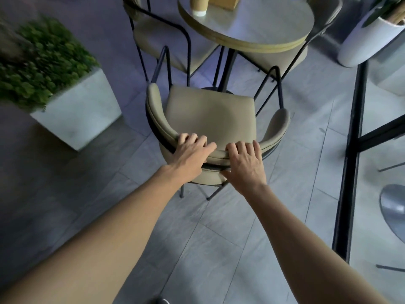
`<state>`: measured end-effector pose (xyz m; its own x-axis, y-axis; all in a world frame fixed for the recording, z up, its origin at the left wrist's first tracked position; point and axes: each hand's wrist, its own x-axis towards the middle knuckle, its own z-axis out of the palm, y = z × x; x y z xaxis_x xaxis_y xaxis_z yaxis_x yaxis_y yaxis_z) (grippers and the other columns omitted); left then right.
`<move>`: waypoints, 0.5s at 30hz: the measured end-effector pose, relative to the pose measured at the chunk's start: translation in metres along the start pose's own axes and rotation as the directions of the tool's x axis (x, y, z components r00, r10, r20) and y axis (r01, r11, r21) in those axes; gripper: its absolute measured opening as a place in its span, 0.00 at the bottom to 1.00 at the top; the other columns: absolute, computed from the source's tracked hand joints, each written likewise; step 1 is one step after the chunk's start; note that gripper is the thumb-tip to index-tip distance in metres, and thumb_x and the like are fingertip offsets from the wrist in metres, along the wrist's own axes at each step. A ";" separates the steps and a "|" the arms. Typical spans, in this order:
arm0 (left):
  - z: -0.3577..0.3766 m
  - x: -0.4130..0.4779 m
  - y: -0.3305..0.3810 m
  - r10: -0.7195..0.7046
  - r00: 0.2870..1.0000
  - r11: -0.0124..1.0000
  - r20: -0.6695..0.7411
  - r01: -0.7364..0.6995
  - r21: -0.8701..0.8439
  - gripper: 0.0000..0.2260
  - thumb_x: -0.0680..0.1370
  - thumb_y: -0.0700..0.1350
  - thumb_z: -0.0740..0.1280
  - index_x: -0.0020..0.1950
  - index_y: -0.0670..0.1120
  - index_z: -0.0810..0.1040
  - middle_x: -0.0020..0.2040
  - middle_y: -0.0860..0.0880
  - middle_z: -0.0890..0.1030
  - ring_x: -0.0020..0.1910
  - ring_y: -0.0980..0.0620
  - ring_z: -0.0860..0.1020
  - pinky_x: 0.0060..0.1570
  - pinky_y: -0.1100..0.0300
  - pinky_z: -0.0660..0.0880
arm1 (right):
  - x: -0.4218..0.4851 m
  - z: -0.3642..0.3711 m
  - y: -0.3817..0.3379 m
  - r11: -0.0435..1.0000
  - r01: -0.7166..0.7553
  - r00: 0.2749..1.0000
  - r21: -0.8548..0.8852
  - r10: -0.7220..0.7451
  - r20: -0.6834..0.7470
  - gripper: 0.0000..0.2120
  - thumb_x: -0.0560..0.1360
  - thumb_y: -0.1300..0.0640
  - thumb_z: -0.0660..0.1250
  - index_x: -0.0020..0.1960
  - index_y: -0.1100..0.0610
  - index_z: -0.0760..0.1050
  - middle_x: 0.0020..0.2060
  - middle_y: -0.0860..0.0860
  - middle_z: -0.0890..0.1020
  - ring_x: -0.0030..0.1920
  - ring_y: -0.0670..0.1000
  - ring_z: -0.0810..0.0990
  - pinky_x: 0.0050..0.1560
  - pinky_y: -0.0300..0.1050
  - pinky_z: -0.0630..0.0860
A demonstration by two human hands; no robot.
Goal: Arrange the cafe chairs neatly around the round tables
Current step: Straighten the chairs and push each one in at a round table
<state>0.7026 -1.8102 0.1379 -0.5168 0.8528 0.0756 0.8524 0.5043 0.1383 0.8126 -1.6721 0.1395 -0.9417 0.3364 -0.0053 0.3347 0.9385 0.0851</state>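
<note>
A beige padded cafe chair (209, 113) with black metal legs stands in front of me, its seat facing the round table (258, 27). My left hand (191, 153) and my right hand (246, 161) both grip the top of its curved backrest, fingers curled over the padding. The seat's front edge lies just short of the table's rim. A second beige chair (162, 42) stands at the table's left side, and a third chair (285, 60) is partly hidden under the table at the right.
A square white planter with green foliage (72, 106) stands on the tiled floor to the left. A tall white pot (370, 38) sits at the right by a black-framed glass wall (355, 139). A paper cup (199, 5) and a box rest on the table.
</note>
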 end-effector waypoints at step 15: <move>0.006 0.015 0.056 0.039 0.999 0.999 -0.017 -0.039 -0.005 0.16 0.71 0.34 0.67 0.53 0.50 0.71 0.52 0.48 0.72 0.53 0.44 0.70 0.53 0.48 0.61 | -0.023 0.001 0.050 1.000 -0.029 1.000 -0.012 0.029 -0.008 0.30 0.62 0.41 0.79 0.56 0.55 0.72 0.47 0.53 0.75 0.49 0.57 0.73 0.62 0.53 0.68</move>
<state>0.7431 -1.7689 0.1413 -0.4842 0.8695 0.0973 0.8716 0.4696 0.1406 0.8508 -1.6333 0.1430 -0.9320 0.3624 0.0046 0.3611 0.9274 0.0972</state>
